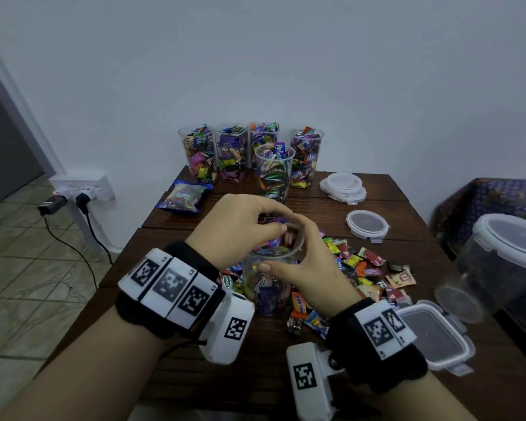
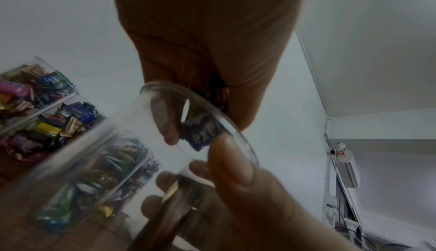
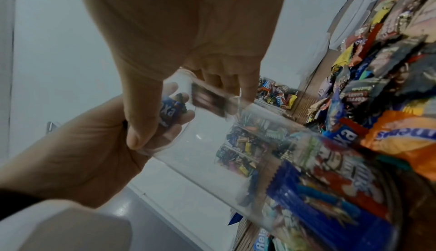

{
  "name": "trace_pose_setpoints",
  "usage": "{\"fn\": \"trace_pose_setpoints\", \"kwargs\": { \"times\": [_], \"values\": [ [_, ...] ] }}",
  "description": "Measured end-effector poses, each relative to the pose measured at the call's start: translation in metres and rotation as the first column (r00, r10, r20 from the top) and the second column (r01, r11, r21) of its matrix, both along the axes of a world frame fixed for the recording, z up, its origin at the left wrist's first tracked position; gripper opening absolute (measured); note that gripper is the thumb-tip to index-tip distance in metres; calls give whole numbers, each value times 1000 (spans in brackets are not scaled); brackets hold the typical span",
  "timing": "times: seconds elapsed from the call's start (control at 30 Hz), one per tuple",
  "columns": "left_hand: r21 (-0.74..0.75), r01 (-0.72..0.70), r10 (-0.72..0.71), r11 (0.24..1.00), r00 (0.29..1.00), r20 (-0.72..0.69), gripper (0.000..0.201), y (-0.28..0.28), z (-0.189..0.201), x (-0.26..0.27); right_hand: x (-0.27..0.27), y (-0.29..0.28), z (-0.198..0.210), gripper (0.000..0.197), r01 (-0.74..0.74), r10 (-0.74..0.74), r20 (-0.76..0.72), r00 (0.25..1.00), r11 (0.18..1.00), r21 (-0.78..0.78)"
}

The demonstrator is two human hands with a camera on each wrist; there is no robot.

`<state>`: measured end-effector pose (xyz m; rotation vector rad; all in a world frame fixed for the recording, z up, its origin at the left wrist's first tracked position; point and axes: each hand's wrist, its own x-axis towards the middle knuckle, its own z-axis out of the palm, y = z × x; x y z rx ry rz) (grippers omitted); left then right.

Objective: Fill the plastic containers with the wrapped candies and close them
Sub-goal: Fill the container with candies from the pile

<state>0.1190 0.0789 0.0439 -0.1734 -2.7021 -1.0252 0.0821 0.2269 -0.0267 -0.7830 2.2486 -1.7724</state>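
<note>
Square lid [image 1: 434,335] nearest on the dark wooden desk [image 1: 255,375], right hand [image 1: 304,268] gripping the clear container's [image 1: 268,287] rim, left hand [image 1: 240,226] pinching wrapped candies [image 2: 200,134] over its mouth, loose candy pile [image 1: 368,268] beside, five filled containers [image 1: 249,153] at the wall

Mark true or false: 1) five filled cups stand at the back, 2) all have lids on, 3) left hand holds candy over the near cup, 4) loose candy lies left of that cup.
1) True: five filled cups stand by the wall.
2) False: none has a lid; lids lie stacked on the table.
3) True: the left hand pinches candy at the near cup, which the right hand grips at its rim.
4) False: the candy pile lies mostly to its right.
</note>
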Motion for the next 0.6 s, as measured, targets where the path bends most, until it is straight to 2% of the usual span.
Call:
{"fn": "trace_pose_setpoints", "kwargs": {
  "times": [0.1,0.23,0.37,0.47,0.6],
  "values": [
    [17,11,-11,1000,1000,10,20,-1,-2,-1,0,0,-1,88,10,-10,-11,1000,1000,7],
    [146,-1,0,989,1000,10,20,-3,-8,-4,0,0,-1,89,21,-20,-23,1000,1000,20],
    [258,-38,68,966,992,-107,12,-2,-9,-3,0,0,-1,93,15,-15,-22,1000,1000,16],
    [268,-112,180,957,953,-244,12,-8,-11,-3,2,-2,-3,100,32,-32,-16,999,999,26],
    [166,-233,269,958,934,-237,17,-20,-20,-1,5,0,-2,98,14,-15,5,1000,997,74]
  ]
}}
